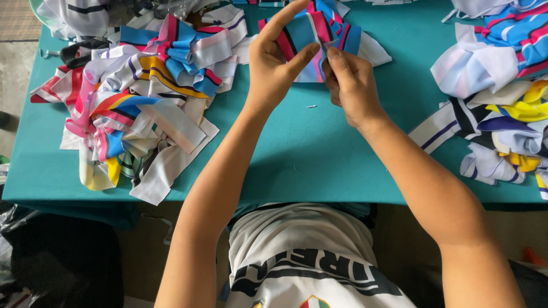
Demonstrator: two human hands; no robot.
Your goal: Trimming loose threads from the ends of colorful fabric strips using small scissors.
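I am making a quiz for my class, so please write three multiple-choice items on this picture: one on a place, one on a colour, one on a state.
1. Where is the biggest pile of fabric scraps?
A. At the table's left end
B. On the floor
C. On the person's lap

2. What colour is the table cover?
A. Red
B. Teal
C. Black

3. How is the striped piece held?
A. It lies flat, untouched
B. By one hand only
C. By both hands, pinched at the fingers

Answers:
1. A: the left pile spreads over the left end of the table cover, larger than the right pile.
2. B: the bare cloth between the piles is teal.
3. C: the left hand and right hand both grip the striped piece, lifted off the cover.
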